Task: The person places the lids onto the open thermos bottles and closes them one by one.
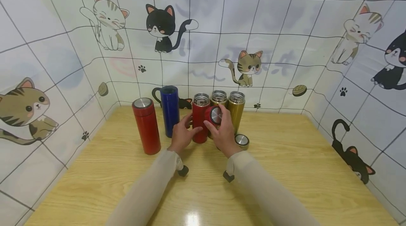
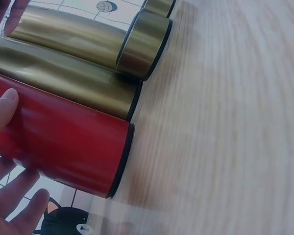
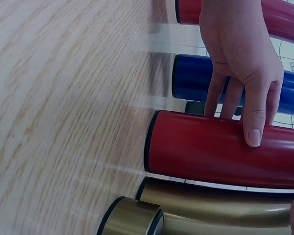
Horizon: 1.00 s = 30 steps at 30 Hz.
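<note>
My left hand [image 1: 183, 135] grips an uncapped red thermos [image 1: 200, 136] that stands on the table, thumb on its near side and fingers round the other. My right hand [image 1: 226, 135] holds a red lid [image 1: 211, 115] with a silver top, tilted beside the thermos's open steel mouth. Right behind the lid stand two uncapped gold thermoses, one gold thermos [image 1: 219, 96] partly hidden by my right hand, the other gold thermos [image 1: 237, 108] further right. In the left wrist view the red thermos [image 2: 68, 137] stands close against the gold one.
A gold lid [image 1: 242, 141] lies on the wooden table [image 1: 285, 169], right of my right hand. To the left stand a blue tumbler [image 1: 170, 110] and a capped red thermos [image 1: 147, 127]. Cat-patterned tiled walls [image 1: 206, 36] enclose the back and sides.
</note>
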Tool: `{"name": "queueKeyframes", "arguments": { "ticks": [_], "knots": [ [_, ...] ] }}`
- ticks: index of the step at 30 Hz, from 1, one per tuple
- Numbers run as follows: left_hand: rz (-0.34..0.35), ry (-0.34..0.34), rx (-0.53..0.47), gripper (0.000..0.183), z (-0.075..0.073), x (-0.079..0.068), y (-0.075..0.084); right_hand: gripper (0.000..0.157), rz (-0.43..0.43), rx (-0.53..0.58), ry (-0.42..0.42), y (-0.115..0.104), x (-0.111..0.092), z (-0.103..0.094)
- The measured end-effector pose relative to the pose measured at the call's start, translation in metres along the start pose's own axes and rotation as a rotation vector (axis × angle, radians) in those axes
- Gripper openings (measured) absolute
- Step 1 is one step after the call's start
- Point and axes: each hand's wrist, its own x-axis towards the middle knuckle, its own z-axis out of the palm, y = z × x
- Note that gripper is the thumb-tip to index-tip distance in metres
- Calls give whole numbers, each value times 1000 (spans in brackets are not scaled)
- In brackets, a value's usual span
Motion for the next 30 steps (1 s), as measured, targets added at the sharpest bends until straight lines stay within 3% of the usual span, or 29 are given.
{"name": "queueKeyframes", "arguments": {
  "ticks": [8, 21, 30],
  "knots": [
    [31, -17, -26, 70, 2, -4, 3, 73, -15, 11, -4, -1, 4, -5],
    [5, -76, -53, 71, 6, -14, 6, 73, -42, -23, -2, -7, 15, -12],
    [25, -106, -82, 68, 6, -15, 4, 72, -112, -52, 1, -8, 24, -16]
  ]
}}
